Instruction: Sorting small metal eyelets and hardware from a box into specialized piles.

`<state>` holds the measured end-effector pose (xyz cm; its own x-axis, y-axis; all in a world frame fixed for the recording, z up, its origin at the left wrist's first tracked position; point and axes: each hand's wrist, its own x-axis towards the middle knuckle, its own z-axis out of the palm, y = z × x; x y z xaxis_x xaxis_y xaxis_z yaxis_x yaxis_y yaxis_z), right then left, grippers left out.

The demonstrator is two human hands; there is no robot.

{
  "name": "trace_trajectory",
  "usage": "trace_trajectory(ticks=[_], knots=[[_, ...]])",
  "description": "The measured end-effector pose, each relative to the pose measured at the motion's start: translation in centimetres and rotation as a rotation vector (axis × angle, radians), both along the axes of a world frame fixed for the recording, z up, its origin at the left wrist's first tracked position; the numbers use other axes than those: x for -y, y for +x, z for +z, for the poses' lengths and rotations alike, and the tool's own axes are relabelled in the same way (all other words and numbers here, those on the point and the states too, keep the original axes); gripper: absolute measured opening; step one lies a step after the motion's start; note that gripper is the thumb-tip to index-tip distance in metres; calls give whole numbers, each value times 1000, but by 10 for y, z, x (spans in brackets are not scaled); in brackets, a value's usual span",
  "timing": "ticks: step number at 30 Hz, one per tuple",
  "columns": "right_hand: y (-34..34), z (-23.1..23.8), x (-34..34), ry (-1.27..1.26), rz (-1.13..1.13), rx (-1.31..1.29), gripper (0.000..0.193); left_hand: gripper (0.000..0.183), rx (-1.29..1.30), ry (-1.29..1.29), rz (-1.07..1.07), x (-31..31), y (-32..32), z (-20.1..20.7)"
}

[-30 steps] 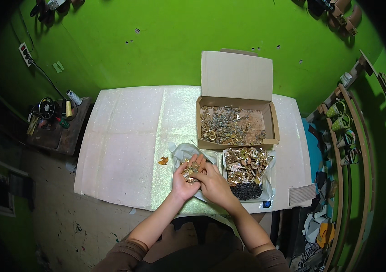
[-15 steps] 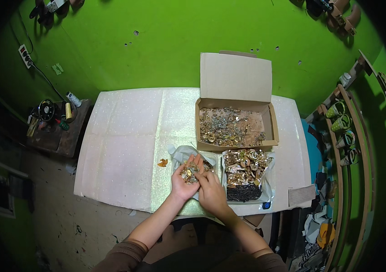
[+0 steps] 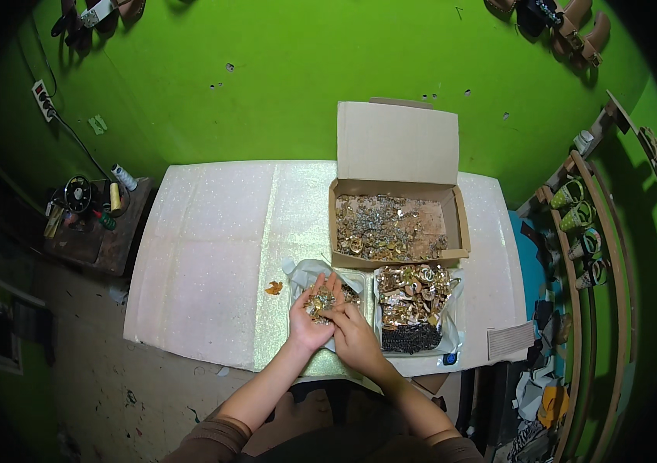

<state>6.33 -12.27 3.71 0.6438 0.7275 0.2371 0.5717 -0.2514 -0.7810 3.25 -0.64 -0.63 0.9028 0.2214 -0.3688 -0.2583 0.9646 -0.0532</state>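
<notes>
My left hand (image 3: 311, 332) is turned palm up, cupping a small heap of shiny gold and silver metal pieces (image 3: 318, 301). Over that palm, my right hand (image 3: 355, 336) has its fingers pressed together at the heap's edge; whatever they pinch is too small to make out. Both hands are above a lined tray (image 3: 365, 289), which they partly cover, and more small shiny pieces show in it beside my fingers. Close on the right stands a second tray (image 3: 458, 312), holding gold-coloured ornaments (image 3: 415, 292) and a dark beaded bunch (image 3: 412, 337).
Behind the trays, an open cardboard box (image 3: 463, 224) holds many small metal pieces. An orange-brown leaf-shaped piece (image 3: 274, 288) lies left of the hands on the glittery white table cover (image 3: 205, 270). A grey ribbed piece (image 3: 511, 341) rests near the right edge. Shelves of sandals (image 3: 575, 217) stand right.
The view has tilted, so the table sits slightly lower in the picture. My right fingertips have shifted a little within the left palm; the heap stays in that palm.
</notes>
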Motion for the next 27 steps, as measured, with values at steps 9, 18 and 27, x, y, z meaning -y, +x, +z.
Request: trace_trajectory(ticks=[9, 18, 27], knots=[[20, -2, 8, 108, -50, -147, 31, 39, -82, 25, -76, -5, 0, 0], [23, -12, 19, 103, -78, -194, 26, 39, -266, 155, -280, -9, -2, -13], [22, -14, 27, 49, -120, -343, 23, 39, -219, 163, -279, -19, -5, -6]])
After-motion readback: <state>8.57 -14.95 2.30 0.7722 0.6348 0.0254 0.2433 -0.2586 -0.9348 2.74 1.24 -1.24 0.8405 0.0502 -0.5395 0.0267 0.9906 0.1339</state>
